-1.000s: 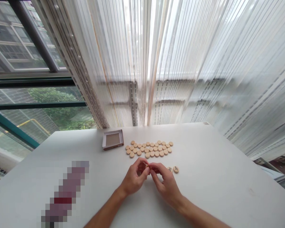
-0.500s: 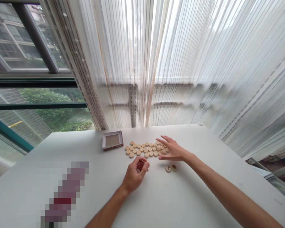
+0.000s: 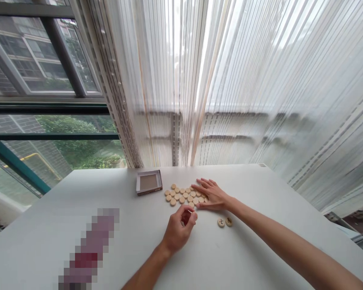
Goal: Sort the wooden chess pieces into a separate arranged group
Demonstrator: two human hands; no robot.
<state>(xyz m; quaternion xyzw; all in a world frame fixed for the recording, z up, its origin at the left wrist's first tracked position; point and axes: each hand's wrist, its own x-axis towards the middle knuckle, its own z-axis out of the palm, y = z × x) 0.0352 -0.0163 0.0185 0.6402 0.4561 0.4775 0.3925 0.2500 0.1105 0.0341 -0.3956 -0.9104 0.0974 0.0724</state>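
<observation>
Several round wooden game pieces (image 3: 181,194) lie blank side up in a cluster on the white table (image 3: 260,241). My right hand (image 3: 210,194) lies flat over the cluster's right end, fingers stretched out and together. Closer to me, my left hand (image 3: 179,228) is curled, pinching one wooden piece (image 3: 193,217) between thumb and fingertips. Two pieces with marks on their faces (image 3: 224,222) sit side by side just right of my left hand.
A small shallow cardboard box (image 3: 149,182) rests left of the cluster. A blurred-out long object (image 3: 87,249) lies on the table's near left. Sheer striped curtains (image 3: 230,80) hang behind the table, with a window (image 3: 42,80) at the left.
A second ago both hands met over one piece. My right hand then reached out to the cluster and now lies flat on its right end. The left hand kept its pinch.
</observation>
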